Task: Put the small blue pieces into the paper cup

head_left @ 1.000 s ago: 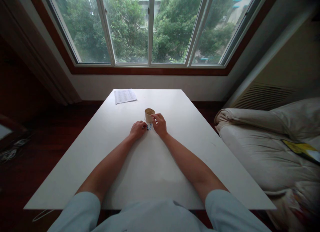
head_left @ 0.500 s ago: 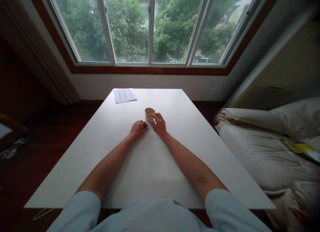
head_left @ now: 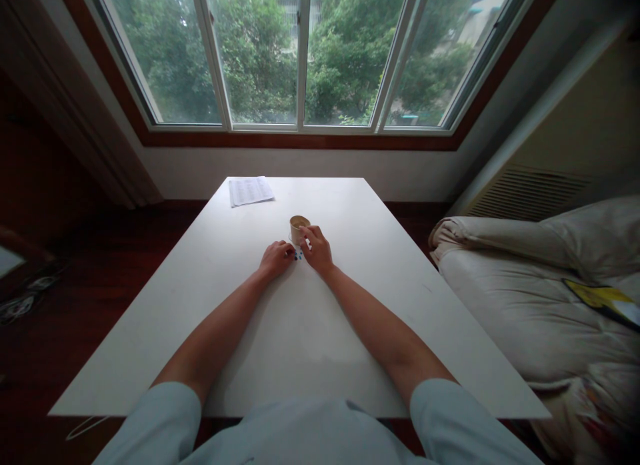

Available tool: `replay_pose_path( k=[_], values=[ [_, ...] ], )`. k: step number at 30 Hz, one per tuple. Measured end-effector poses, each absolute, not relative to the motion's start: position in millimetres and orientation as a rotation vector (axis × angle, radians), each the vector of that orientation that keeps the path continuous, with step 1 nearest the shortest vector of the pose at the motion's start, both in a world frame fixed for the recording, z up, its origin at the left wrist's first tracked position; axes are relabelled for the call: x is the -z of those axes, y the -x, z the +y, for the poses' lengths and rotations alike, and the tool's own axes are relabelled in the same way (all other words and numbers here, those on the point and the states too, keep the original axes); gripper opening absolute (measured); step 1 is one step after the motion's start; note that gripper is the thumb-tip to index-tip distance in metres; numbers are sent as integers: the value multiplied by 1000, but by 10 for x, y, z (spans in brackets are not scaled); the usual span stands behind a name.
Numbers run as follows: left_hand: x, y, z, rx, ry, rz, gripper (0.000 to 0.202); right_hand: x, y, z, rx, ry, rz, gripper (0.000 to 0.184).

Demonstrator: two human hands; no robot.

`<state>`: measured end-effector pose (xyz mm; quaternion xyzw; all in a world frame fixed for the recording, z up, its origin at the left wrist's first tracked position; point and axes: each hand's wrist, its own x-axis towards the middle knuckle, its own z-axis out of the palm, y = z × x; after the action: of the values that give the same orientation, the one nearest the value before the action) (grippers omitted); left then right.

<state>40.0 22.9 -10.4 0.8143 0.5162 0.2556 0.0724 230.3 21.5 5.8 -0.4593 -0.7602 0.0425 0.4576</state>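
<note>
A small tan cup (head_left: 297, 230) stands upright on the white table (head_left: 310, 345), its open top facing up. My right hand (head_left: 318, 247) is just at the cup's near right side, with thumb and fingers drawn together in a pinch. Anything in that pinch is too small to make out. Left of it, my left hand (head_left: 277, 257) rests low at the tabletop with its fingers curled and their tips together; what they hold is hidden. Several tiny blue pieces (head_left: 296, 257) lie between the two hands. A thin, pale curved line, maybe a thread, shows at the cup's left.
Printed paper sheets (head_left: 251, 191) lie at the table's far left corner. Beyond the table is a wide window (head_left: 300, 135). A cushioned beige sofa (head_left: 505, 305) stands to the right, with a yellow and black item (head_left: 603, 298) on it. Cables (head_left: 30, 298) lie at the left.
Both hands stay almost where they were. The blue pieces between them look slightly rearranged, lying a little nearer to me; the cup has not moved.
</note>
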Motion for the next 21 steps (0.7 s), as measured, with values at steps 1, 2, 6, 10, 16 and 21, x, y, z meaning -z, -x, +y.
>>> replay_pose_path(
  k=[1, 2, 6, 10, 16, 21],
  values=[
    [102, -399, 228, -769, -2447, 1549, 14, -64, -2302, 210, -107, 1138, -1874, 42],
    [99, -398, 225, -771, -2446, 1549, 15, -71, -2301, 204, -110, 1146, -1875, 42],
    [85, -402, 212, -777, -2438, 1555, 16, -93, -2300, 189, -130, 1182, -1882, 42],
    [79, -406, 209, -770, -2445, 1554, 16, -89, -2304, 195, -146, 1174, -1892, 43],
    [84, -401, 211, -772, -2442, 1556, 16, -56, -2300, 227, -120, 1161, -1877, 43],
    [98, -398, 219, -785, -2441, 1544, 17, -28, -2293, 250, -111, 1170, -1877, 44]
  ],
)
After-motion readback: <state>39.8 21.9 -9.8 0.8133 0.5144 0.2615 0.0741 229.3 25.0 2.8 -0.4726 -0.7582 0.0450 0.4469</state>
